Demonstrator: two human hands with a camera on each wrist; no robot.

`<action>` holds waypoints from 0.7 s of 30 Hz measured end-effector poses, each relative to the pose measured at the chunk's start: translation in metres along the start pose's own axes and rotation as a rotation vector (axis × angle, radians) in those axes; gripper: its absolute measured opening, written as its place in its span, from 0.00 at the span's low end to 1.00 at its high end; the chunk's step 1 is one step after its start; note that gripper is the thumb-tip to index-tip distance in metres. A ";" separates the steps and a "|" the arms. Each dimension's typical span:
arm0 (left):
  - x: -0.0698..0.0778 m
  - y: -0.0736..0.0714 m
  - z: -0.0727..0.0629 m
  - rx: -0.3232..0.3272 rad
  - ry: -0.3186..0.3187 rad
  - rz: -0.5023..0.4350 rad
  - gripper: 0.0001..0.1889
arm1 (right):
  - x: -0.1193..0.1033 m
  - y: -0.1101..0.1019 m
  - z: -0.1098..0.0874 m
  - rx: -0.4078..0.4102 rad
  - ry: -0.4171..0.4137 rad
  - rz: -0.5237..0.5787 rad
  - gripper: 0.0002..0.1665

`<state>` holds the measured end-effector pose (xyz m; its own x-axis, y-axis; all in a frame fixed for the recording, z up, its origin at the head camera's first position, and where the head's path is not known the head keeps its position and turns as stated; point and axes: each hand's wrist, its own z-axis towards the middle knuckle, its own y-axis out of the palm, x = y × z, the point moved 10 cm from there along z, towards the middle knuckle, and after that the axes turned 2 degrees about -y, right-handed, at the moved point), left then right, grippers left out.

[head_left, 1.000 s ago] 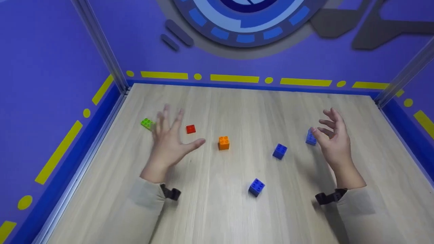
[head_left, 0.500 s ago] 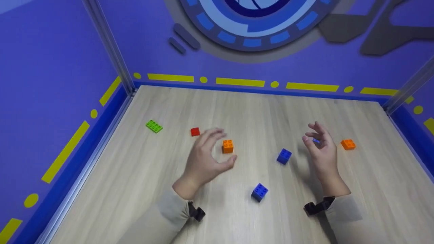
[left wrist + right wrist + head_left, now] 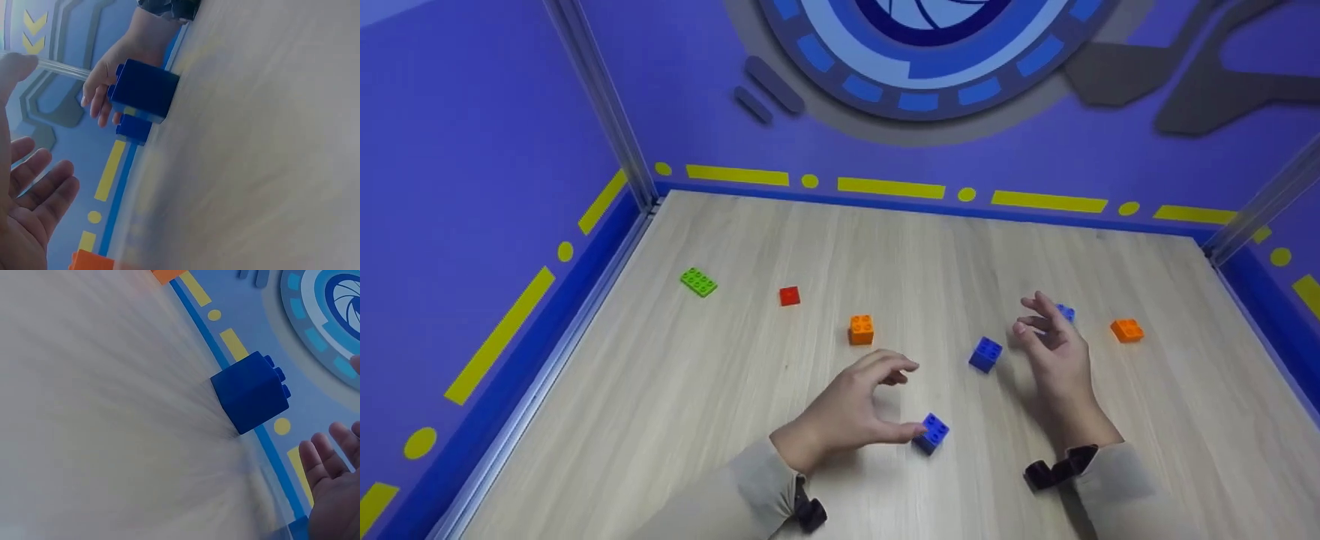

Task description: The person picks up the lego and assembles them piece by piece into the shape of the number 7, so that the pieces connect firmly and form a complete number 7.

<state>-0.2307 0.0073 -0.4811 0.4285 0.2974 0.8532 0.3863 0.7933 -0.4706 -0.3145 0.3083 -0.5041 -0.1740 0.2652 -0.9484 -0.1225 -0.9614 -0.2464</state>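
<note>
My left hand (image 3: 855, 405) hovers left of the nearest blue toy brick (image 3: 934, 433), thumb and fingers spread wide apart with nothing between them. In the head view its thumb tip overlaps that brick's left side; the left wrist view shows the same brick (image 3: 145, 90) apart from the fingers (image 3: 53, 194). Farther right, my right hand (image 3: 1061, 364) is held above the table, fingers loosely bent and holding nothing. A second blue brick (image 3: 985, 355) sits just left of it. Behind the right fingers, a third, lighter blue brick (image 3: 1066, 313) is partly hidden.
An orange brick (image 3: 861, 330) stands at mid-table, with a small red brick (image 3: 789, 296) and a flat green brick (image 3: 698, 282) farther left. Another orange brick (image 3: 1127, 331) lies at the right. Blue printed walls (image 3: 885, 150) border the wooden table (image 3: 697, 390).
My left hand has swept from the green brick past the orange one toward the nearest blue brick. The right hand has shifted left and nearer, uncovering the right orange brick.
</note>
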 end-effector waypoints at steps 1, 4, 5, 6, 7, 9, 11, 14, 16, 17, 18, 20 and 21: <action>-0.001 0.003 0.000 -0.016 -0.003 0.002 0.40 | 0.001 0.001 -0.001 -0.009 -0.006 -0.014 0.43; -0.007 0.009 -0.001 -0.047 -0.030 0.006 0.40 | 0.002 0.002 -0.002 -0.020 -0.027 -0.029 0.43; -0.008 0.011 -0.001 -0.054 -0.038 0.009 0.41 | 0.002 0.003 -0.002 -0.023 -0.032 -0.029 0.43; -0.009 0.012 -0.001 -0.061 -0.045 0.012 0.41 | 0.002 0.004 -0.002 -0.025 -0.036 -0.034 0.42; -0.010 0.013 -0.001 -0.066 -0.050 0.014 0.41 | 0.002 0.004 -0.001 -0.027 -0.044 -0.038 0.41; -0.012 0.015 0.000 -0.076 -0.054 0.016 0.41 | 0.001 0.006 0.000 -0.029 -0.053 -0.045 0.40; -0.013 0.017 0.000 -0.088 -0.055 0.018 0.40 | 0.000 0.007 0.002 -0.040 -0.059 -0.060 0.39; -0.015 0.023 0.000 -0.115 -0.062 0.023 0.39 | 0.002 0.011 0.001 -0.073 -0.051 -0.120 0.37; -0.017 0.026 -0.001 -0.132 -0.073 0.031 0.37 | 0.004 0.014 -0.001 -0.104 -0.045 -0.170 0.35; -0.018 0.028 -0.001 -0.137 -0.079 0.035 0.36 | 0.005 0.015 -0.002 -0.120 -0.043 -0.194 0.34; -0.019 0.029 -0.001 -0.139 -0.083 0.041 0.36 | 0.006 0.017 -0.003 -0.134 -0.042 -0.219 0.34; -0.021 0.031 -0.001 -0.137 -0.091 0.057 0.34 | 0.007 0.019 -0.004 -0.156 -0.050 -0.251 0.33; -0.021 0.032 -0.001 -0.134 -0.090 0.068 0.33 | 0.008 0.020 -0.004 -0.164 -0.050 -0.262 0.32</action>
<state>-0.2267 0.0258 -0.5140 0.3844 0.3990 0.8325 0.4674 0.6935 -0.5482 -0.3143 0.2910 -0.5169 -0.2056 0.5045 -0.8386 -0.0105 -0.8579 -0.5136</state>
